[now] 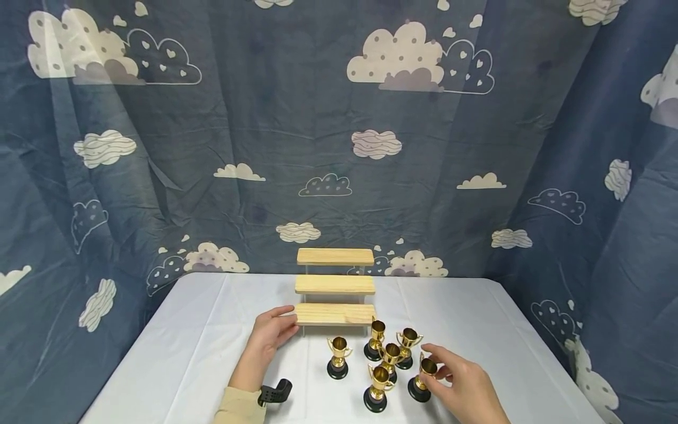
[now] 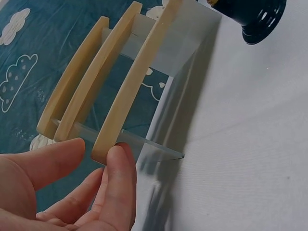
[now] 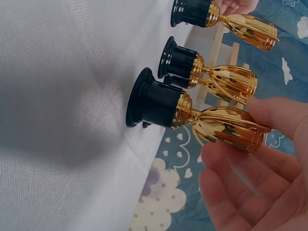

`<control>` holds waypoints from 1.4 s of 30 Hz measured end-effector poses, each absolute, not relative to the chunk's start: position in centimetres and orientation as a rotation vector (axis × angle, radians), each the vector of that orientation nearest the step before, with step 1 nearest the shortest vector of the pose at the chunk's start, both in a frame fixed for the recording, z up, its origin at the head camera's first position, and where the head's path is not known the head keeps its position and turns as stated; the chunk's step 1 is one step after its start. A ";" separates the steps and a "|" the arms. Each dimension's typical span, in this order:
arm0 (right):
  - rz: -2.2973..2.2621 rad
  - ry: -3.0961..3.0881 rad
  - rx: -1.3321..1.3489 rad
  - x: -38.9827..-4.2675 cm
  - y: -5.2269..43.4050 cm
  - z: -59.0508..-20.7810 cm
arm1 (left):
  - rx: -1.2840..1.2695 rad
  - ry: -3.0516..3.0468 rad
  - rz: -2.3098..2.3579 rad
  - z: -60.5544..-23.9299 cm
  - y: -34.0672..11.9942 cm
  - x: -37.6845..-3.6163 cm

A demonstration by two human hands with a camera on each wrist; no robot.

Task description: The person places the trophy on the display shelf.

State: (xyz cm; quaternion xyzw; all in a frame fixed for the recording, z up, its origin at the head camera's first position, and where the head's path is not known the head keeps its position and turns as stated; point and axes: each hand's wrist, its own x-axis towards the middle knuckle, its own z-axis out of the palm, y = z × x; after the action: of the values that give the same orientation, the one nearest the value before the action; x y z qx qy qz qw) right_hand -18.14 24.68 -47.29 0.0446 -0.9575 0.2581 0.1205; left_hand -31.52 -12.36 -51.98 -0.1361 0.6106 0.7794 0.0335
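trophy (image 1: 422,380) between right fingers (image 1: 437,355) – upright, left hand (image 1: 271,331) touching wooden riser (image 1: 334,314)

Your head camera looks forward and down over the bench (image 1: 185,330) from well back. The left wrist view sits close beside the stand (image 2: 120,91), the right close by the trophies (image 3: 192,103); both appear overhead.

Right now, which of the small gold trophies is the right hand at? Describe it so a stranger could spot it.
On the white-clothed table, in front of the three-step wooden riser, stands a cluster of six gold trophy cups on black bases. It is the rightmost gold trophy cup, the only one with the right hand at its rim.
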 end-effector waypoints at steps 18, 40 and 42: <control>0.643 -2.838 0.022 -18.2 25.0 -48.1 | -0.380 1.851 2.427 -52.9 -11.7 -31.5; 0.648 -2.695 0.126 -17.9 25.5 -47.8 | -0.399 1.887 2.412 -52.4 -11.9 -31.7; 0.649 -2.653 0.148 -18.0 25.6 -47.7 | -0.411 1.885 2.414 -52.3 -12.0 -31.7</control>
State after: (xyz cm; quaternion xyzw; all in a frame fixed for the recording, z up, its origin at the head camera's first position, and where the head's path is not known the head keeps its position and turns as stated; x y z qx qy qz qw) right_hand -17.95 25.64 -47.74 0.0530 -0.9500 0.2324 0.2017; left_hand -31.72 -12.00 -52.34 -0.1328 0.6099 0.7809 0.0259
